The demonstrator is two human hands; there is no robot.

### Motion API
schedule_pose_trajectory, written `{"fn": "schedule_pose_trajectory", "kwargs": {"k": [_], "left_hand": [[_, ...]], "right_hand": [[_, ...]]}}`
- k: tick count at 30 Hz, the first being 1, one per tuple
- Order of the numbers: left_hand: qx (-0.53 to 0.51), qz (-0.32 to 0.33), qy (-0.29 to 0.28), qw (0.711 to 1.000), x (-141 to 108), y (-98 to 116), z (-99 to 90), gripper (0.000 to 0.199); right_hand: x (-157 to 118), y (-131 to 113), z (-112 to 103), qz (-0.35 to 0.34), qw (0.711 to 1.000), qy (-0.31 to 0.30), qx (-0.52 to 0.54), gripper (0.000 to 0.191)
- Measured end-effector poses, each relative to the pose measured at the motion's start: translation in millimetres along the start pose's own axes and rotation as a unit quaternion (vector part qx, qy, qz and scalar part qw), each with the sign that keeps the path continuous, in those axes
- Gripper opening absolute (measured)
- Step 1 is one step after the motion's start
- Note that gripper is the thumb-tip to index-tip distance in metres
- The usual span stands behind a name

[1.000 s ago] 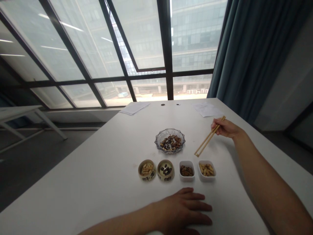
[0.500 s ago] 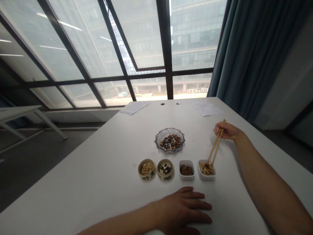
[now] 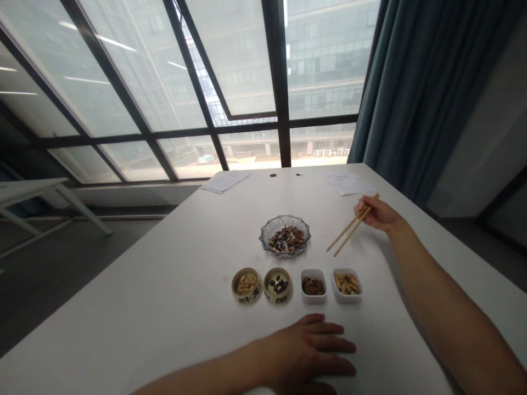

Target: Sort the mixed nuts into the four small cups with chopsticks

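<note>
My right hand (image 3: pixel 379 213) grips a pair of wooden chopsticks (image 3: pixel 349 230). Their tips are slightly apart above the table, right of the glass bowl, and I see nothing between them. My left hand (image 3: pixel 313 351) lies open on the near table, fingers spread, below the small dishes. The scalloped glass bowl (image 3: pixel 263 237) holds mixed dark and brown pieces. In front of it stand a round dish (image 3: pixel 247 299) of peanuts, a second round dish (image 3: pixel 279 300) with dark seeds, a white square dish (image 3: pixel 314 299) of brown, elongated pieces, and another white dish (image 3: pixel 348 299) of pale tan pieces.
The dishes stand in a row on the white table (image 3: pixel 185 274). Papers (image 3: pixel 225 181) lie at the far left and more sheets (image 3: pixel 349 182) at the far right. Behind the table are windows and a blue curtain (image 3: pixel 405 109); another table (image 3: pixel 33 189) stands at left.
My right hand has lifted the chopsticks out of the rightmost white dish and swung their tips up and left towards the glass bowl. My left hand stays in place.
</note>
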State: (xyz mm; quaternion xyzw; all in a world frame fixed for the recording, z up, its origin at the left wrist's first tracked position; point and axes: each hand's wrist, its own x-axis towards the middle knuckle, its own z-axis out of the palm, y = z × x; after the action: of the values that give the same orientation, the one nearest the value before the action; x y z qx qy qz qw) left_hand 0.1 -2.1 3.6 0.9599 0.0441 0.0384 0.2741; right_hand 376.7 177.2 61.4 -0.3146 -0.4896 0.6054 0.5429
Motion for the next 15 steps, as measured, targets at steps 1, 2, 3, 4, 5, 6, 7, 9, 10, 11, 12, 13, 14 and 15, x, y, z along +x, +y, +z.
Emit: {"fn": "schedule_pose_trajectory", "kwargs": {"k": [1,2,3,4,5,6,7,9,10,11,12,13,14,15], "left_hand": [[-0.001,0.000,0.001,1.000,0,0,0.1,0.051],[-0.002,0.000,0.003,1.000,0,0,0.2,0.051],[-0.003,0.000,0.004,1.000,0,0,0.1,0.051],[-0.004,-0.001,0.004,1.000,0,1,-0.1,0.051],[-0.004,-0.001,0.004,1.000,0,1,-0.5,0.051],[-0.004,-0.003,0.003,1.000,0,2,-0.9,0.052],[-0.003,-0.004,0.002,1.000,0,2,-1.3,0.052],[-0.001,-0.004,0.002,1.000,1,3,-2.1,0.052],[0.000,-0.003,0.003,1.000,1,3,-2.4,0.052],[0.002,-0.003,0.003,1.000,1,3,-2.5,0.052],[0.003,-0.002,0.003,1.000,1,3,-2.5,0.052],[0.005,-0.001,0.004,1.000,1,3,-2.5,0.052],[0.007,-0.001,0.004,1.000,1,3,-2.3,0.052],[0.009,0.000,0.004,1.000,1,2,-2.1,0.052]], "right_hand": [[3,-1,7,-0.008,1.000,0.014,0.014,0.032],[6,-1,14,-0.014,0.999,0.025,0.026,0.031],[9,-1,21,-0.019,0.999,0.034,0.033,0.030],[11,-2,29,-0.022,0.998,0.039,0.037,0.031],[14,-2,37,-0.028,0.998,0.043,0.037,0.032],[17,-2,44,-0.037,0.998,0.045,0.033,0.033],[19,-2,51,-0.044,0.998,0.045,0.023,0.034],[23,-1,65,-0.057,0.997,0.042,-0.012,0.037],[24,0,71,-0.063,0.997,0.042,-0.029,0.039],[25,1,78,-0.072,0.995,0.045,-0.045,0.041],[26,3,83,-0.082,0.994,0.048,-0.057,0.044],[27,6,89,-0.091,0.992,0.051,-0.067,0.046],[27,8,95,-0.100,0.991,0.053,-0.075,0.049],[27,11,100,-0.105,0.990,0.052,-0.083,0.050]]}}
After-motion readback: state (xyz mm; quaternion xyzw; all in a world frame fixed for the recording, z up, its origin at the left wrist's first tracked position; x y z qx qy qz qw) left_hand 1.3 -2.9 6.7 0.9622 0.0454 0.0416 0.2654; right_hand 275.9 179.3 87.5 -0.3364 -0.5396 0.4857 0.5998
